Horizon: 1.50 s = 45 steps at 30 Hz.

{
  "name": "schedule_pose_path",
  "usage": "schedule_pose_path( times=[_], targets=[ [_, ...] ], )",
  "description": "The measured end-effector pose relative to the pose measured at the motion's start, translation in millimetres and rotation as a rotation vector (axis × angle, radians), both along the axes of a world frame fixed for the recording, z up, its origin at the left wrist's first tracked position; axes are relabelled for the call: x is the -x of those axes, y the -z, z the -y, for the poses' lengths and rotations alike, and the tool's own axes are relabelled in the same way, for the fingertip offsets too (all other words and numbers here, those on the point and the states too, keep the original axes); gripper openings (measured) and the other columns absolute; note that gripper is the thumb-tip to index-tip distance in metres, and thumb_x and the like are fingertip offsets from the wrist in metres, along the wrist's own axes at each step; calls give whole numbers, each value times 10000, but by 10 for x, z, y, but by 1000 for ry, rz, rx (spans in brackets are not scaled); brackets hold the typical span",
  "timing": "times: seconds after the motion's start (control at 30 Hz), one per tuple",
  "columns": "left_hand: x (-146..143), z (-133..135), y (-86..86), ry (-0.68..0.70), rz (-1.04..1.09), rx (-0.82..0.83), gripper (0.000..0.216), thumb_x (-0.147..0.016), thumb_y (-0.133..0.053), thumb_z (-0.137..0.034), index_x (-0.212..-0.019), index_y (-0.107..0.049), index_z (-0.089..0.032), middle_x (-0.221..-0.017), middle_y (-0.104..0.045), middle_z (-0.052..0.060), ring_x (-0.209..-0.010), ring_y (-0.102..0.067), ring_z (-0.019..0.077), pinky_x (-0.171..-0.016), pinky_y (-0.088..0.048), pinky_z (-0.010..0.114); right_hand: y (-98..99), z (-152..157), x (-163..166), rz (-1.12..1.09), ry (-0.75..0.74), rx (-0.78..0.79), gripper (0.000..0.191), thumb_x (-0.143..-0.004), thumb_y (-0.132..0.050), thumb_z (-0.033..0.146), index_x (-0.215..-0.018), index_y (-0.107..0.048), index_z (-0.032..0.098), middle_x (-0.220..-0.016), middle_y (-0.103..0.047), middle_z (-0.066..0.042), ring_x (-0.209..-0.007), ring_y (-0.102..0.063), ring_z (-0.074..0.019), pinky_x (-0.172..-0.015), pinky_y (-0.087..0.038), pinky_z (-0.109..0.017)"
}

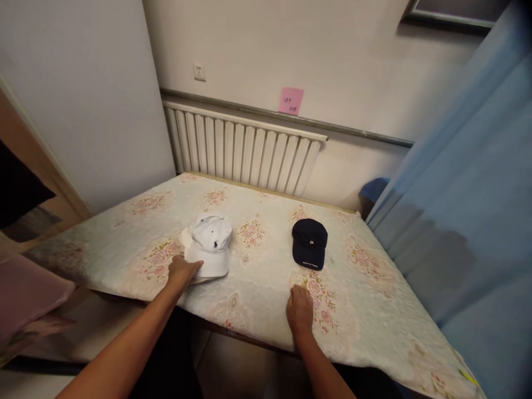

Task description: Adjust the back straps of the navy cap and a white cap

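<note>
1. My left hand [183, 271] pinches the brim of the white cap [210, 244] on the surface [257, 266].
2. My right hand [300, 309] rests loosely curled, holding nothing, near the dark cap [310, 243], not touching.

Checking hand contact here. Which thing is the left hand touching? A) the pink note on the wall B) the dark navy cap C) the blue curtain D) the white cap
D: the left hand rests on the brim of the white cap; the navy cap lies apart, untouched.
</note>
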<state>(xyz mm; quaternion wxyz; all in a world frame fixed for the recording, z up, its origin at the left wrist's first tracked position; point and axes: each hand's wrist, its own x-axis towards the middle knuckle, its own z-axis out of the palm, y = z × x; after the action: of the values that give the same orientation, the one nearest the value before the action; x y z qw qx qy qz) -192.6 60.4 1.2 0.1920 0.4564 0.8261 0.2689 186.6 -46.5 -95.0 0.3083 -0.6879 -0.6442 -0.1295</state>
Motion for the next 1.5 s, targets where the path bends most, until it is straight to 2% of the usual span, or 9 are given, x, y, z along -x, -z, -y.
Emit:
schedule_pose_path(
  times=[0.13, 0.2, 0.33, 0.43, 0.7, 0.87, 1.13, 1.3, 1.5],
  targets=[
    [-160, 169, -108, 32, -86, -28, 776, -677, -612, -514, -1294, -402, -93, -1277, -505, 229, -1177, -486, 374, -889, -428, 443, 2, -4, 0, -8, -1, -10, 183, -806, -422, 52, -823, -536, 194, -867, -567, -61, -856, -473, -215, -819, -359, -352],
    [-278, 274, -123, 118, -267, -66, 745, -721, -564, -534, -1315, -394, -119, -1319, -453, 233, -1218, -418, 403, -915, -384, 506, 4, -5, -1, -12, 1, -12, 184, -808, -421, 53, -833, -537, 194, -870, -568, -63, -860, -474, -217, -816, -360, -353],
    [-463, 398, -25, 400, -483, -121, 773, -734, -603, -440, -1402, -305, -189, -1498, -245, 175, -1357, -207, 363, -1040, -239, 509, 4, -5, -3, -9, 2, -15, 187, -818, -412, 60, -850, -538, 194, -879, -568, -67, -871, -470, -221, -819, -357, -355],
    [-498, 402, 63, 466, -553, -131, 784, -751, -594, -396, -1432, -268, -182, -1534, -166, 170, -1388, -119, 371, -1058, -203, 519, -8, -2, 1, -6, 3, -14, 183, -822, -408, 65, -846, -537, 194, -872, -564, -66, -866, -465, -221, -819, -356, -353],
    [-486, 417, 47, 501, -642, -141, 666, -844, -485, -424, -1428, -298, -164, -1513, -199, 215, -1375, -149, 402, -1031, -246, 549, -13, -3, 1, -7, 11, -2, 187, -814, -411, 54, -837, -534, 193, -864, -563, -64, -861, -470, -220, -816, -357, -351],
    [-467, 415, -35, 517, -683, -97, 565, -881, -426, -285, -1419, -317, -156, -1457, -266, 258, -1340, -229, 412, -964, -349, 538, -8, 0, -3, -1, 10, -2, 181, -814, -417, 62, -852, -537, 193, -875, -569, -65, -869, -470, -221, -814, -356, -350],
    [-232, 318, -360, 558, -718, -49, 522, -872, -251, -98, -1385, -339, -131, -1149, -531, 199, -1054, -536, 304, -851, -450, 413, 3, -5, -2, 3, 17, 13, 185, -818, -410, 58, -847, -535, 191, -877, -569, -69, -871, -464, -222, -822, -351, -351],
    [-77, 243, -531, 518, -711, -76, 476, -880, -307, -152, -1353, -360, -146, -1198, -553, 177, -1043, -566, 291, -845, -449, 387, 14, -8, -6, -4, 19, 18, 175, -819, -420, 63, -847, -535, 191, -874, -569, -63, -869, -470, -218, -811, -353, -346],
    [-24, 135, -768, 367, -584, -308, 458, -920, -303, -282, -1348, -391, -142, -1280, -551, 150, -1082, -573, 299, -894, -439, 379, 3, -5, 0, -14, 18, 6, 178, -818, -418, 60, -823, -537, 193, -866, -571, -65, -854, -471, -218, -808, -348, -350]
  ],
)
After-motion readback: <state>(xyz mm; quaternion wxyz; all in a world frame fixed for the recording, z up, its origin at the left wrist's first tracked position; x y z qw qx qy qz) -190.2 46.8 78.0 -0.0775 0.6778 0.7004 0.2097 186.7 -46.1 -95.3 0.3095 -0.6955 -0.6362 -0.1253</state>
